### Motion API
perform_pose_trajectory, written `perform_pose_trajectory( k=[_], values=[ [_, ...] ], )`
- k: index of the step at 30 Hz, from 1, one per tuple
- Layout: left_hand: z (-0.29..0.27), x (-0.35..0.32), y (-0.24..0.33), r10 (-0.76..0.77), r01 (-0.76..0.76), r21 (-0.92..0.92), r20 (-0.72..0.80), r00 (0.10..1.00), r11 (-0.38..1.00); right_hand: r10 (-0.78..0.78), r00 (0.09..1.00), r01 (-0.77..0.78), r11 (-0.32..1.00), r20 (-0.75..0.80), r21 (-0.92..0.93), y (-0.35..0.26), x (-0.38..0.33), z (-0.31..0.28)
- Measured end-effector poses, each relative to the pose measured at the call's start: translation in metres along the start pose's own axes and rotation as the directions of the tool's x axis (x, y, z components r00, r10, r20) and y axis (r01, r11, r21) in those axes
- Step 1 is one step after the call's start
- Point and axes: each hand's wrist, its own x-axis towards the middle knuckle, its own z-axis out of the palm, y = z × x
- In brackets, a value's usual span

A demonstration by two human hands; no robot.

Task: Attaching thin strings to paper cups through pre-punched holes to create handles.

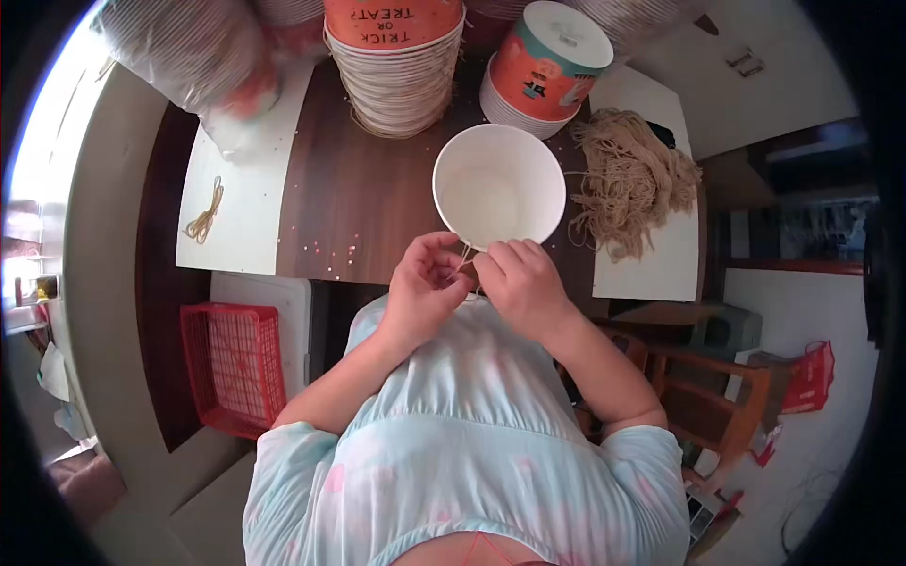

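A white paper bucket [498, 179] stands at the near edge of the table, its open mouth toward me. A thin tan cord [465, 253] runs at its near rim, between my hands. My left hand [429, 283] has curled fingers and pinches the cord just left of the rim's near side. Against the rim on the right, my right hand [517, 281] is closed, its fingertips pressed together at the cord; its grip partly hides the rim. A short cord end shows below the hands, in front of my light blue shirt.
Stacked orange and white buckets [392, 80] stand at the back, with an upturned orange and teal bucket [543, 71] beside them. A heap of tan cords [632, 179] lies right, a small cord bundle [205, 212] left. A red plastic basket [231, 363] sits below the table.
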Motion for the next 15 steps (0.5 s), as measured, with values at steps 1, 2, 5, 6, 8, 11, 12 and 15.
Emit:
perform_pose_trajectory(
  k=[1,2,5,6,8,11,12,15],
  values=[
    [0.005,-0.001,0.0,0.043,-0.035,0.118,-0.059,0.997,0.992,0.053,0.998,-0.052,0.998,-0.027,0.016,-0.004,-0.006,0.004],
    [0.009,-0.003,-0.001,0.092,-0.063,0.237,-0.111,0.99,0.969,0.106,0.993,-0.104,0.994,-0.054,0.034,-0.008,-0.012,0.008],
    [-0.007,0.007,-0.003,0.219,-0.159,0.362,-0.13,0.967,0.918,0.269,0.943,-0.237,0.956,-0.197,0.173,-0.017,-0.004,0.025],
    [-0.007,0.005,-0.003,0.214,-0.155,0.364,-0.129,0.968,0.919,0.362,0.899,-0.303,0.921,-0.247,0.244,-0.02,-0.007,0.026],
    [-0.006,0.003,0.0,0.243,-0.168,0.417,-0.133,0.961,0.893,0.406,0.887,-0.347,0.901,-0.222,0.261,-0.022,-0.01,0.02],
    [-0.003,0.002,0.0,0.251,-0.156,0.467,-0.149,0.956,0.87,0.371,0.9,-0.313,0.916,-0.23,0.251,-0.021,-0.004,0.007],
    [-0.001,0.003,0.001,0.249,-0.156,0.466,-0.144,0.958,0.871,0.375,0.898,-0.318,0.915,-0.231,0.247,-0.018,-0.004,0.007],
    [0.001,0.004,0.003,0.228,-0.147,0.416,-0.151,0.962,0.897,0.246,0.945,-0.211,0.962,-0.216,0.172,-0.011,-0.006,0.015]
  ],
)
